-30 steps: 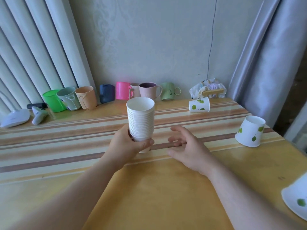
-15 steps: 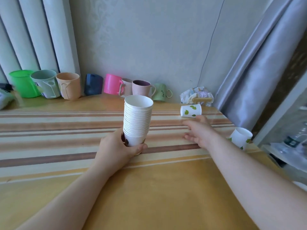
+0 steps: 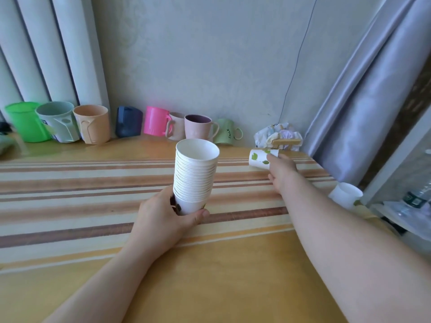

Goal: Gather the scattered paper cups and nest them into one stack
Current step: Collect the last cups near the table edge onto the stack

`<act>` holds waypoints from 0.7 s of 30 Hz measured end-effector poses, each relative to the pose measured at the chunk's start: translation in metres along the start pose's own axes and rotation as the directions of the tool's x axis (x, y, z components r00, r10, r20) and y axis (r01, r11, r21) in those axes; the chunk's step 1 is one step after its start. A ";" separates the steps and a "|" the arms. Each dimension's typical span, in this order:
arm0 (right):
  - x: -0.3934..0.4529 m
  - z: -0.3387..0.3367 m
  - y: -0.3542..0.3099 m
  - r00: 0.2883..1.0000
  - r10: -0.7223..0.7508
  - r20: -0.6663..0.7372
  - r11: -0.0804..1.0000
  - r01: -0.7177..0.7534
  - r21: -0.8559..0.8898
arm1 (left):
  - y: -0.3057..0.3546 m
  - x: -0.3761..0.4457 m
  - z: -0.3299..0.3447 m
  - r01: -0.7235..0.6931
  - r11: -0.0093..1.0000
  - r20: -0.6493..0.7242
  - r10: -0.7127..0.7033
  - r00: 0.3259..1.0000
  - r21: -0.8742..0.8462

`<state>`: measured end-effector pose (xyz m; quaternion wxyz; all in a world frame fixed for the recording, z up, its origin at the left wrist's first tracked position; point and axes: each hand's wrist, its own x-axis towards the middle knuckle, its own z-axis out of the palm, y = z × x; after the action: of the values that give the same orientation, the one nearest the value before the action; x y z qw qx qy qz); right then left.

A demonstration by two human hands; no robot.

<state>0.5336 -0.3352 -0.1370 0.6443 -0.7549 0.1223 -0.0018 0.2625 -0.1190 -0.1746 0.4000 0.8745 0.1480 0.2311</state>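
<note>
Stack of paper cups [image 3: 196,176]: held upright, clasped round its base by the left hand [image 3: 163,220] above the table [image 3: 210,276]. Loose cup [image 3: 260,158]: lying on its side, gripped at its far end by the right hand [image 3: 281,171]. Another cup [image 3: 346,194]: seen right of that hand's wrist.

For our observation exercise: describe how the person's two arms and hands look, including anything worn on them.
Both forearms are bare as far as the picture shows, with no sleeves in view. The left hand and right hand wear no gloves, and no rings, watch or bracelets are visible.
</note>
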 end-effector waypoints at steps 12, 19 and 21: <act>-0.128 -0.047 0.026 0.832 -0.507 0.227 0.740 0.554 -0.380 | 0.010 -0.012 -0.008 -0.080 0.993 0.137 0.091 0.986 -0.085; -0.149 -0.063 0.030 0.975 -0.111 0.191 0.963 0.058 0.263 | 0.006 -0.014 -0.011 -0.134 0.987 0.133 0.145 0.980 -0.084; -0.154 -0.068 0.012 0.969 -0.055 0.241 0.848 -0.082 0.524 | 0.006 -0.014 -0.010 -0.144 0.986 0.125 0.153 0.980 -0.077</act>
<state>0.3715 -0.3742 -0.1136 0.8375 -0.5412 0.0411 0.0630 0.2459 -0.1225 -0.1680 0.4199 0.8823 0.0477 0.2075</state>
